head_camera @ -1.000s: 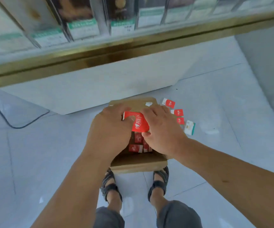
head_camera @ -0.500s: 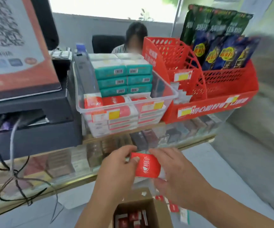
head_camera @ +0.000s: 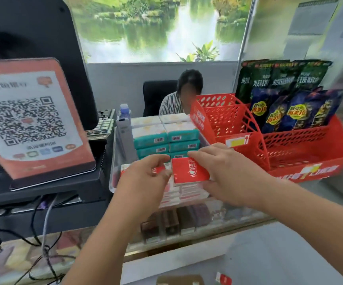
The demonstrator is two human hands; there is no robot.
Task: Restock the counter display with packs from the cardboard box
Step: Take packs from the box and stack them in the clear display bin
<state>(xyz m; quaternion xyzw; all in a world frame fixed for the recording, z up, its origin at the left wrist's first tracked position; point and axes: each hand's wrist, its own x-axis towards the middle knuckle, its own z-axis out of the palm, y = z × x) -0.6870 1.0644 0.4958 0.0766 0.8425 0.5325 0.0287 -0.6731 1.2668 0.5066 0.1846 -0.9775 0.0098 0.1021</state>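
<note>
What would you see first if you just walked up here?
Probably the bright red pack in the middle, pinched in the right grip by the clear bin. Then the big QR code sign on the left, and the red basket of dark snack bags on the right.

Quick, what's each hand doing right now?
Left hand: pinches a part-hidden red pack.
Right hand: holds the fully visible red pack.

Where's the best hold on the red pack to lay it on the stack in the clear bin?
Grip the red pack by its far and near edges, coming from the right as the right hand does: it is thin and flat, face up.
</note>
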